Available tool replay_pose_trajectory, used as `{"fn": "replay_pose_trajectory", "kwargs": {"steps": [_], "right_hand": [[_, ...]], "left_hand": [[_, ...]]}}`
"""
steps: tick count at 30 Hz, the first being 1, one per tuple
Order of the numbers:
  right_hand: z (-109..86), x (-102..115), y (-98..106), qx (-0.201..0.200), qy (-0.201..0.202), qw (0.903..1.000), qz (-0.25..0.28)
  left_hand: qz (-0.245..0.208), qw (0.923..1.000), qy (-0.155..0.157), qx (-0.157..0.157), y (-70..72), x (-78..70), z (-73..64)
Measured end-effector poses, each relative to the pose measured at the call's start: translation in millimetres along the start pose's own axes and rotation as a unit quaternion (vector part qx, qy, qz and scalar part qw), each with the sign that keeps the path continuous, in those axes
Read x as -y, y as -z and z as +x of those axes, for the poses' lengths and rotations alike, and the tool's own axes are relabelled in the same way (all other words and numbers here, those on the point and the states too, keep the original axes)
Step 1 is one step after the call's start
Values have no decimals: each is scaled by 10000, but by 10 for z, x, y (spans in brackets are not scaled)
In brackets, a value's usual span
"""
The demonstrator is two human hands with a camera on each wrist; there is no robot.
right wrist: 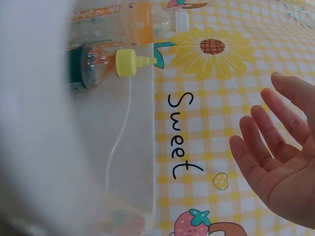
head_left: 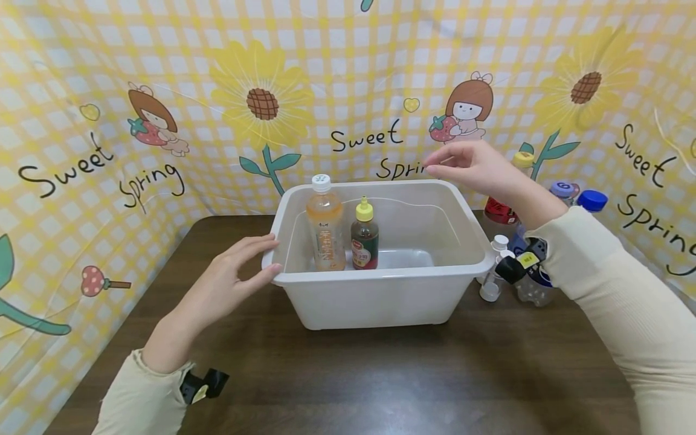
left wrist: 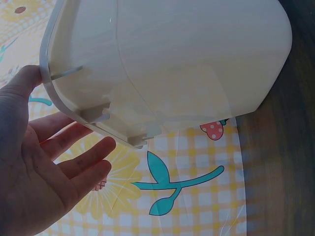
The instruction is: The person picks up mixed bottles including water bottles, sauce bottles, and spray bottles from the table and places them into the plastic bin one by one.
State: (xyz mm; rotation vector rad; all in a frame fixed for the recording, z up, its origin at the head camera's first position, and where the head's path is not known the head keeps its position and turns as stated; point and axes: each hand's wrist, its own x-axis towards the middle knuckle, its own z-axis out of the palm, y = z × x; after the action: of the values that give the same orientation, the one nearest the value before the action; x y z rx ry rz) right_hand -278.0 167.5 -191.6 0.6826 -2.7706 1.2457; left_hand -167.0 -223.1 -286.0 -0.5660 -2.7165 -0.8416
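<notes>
A pale grey plastic basin [head_left: 375,302] stands on the dark wooden table. Inside it, at the left, are a tall bottle of orange drink [head_left: 325,232] with a white cap and a smaller dark squeeze bottle [head_left: 365,238] with a yellow nozzle top. My left hand [head_left: 223,281] touches the basin's left rim, thumb and fingertips at the edge; the left wrist view shows its fingers [left wrist: 86,164] loosely extended along the rim. Raised above the basin's back right corner, my right hand [head_left: 473,166] holds nothing, its fingers [right wrist: 253,155] relaxed and spread apart in the right wrist view.
Several bottles crowd the table right of the basin, partly behind my right forearm: a red-labelled bottle [head_left: 499,211], a small clear bottle [head_left: 491,287] and one with a blue cap [head_left: 592,200]. A yellow checked cloth [head_left: 370,78] hangs behind and at both sides.
</notes>
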Motion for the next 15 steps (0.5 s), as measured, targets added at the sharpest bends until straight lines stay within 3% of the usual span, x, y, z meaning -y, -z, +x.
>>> {"fn": "replay_pose_trajectory", "kwargs": {"steps": [15], "right_hand": [[-220,-152,-33,-314,-34,9995,40]], "left_hand": [[-27,10000,1,4,-1,2,0]]}}
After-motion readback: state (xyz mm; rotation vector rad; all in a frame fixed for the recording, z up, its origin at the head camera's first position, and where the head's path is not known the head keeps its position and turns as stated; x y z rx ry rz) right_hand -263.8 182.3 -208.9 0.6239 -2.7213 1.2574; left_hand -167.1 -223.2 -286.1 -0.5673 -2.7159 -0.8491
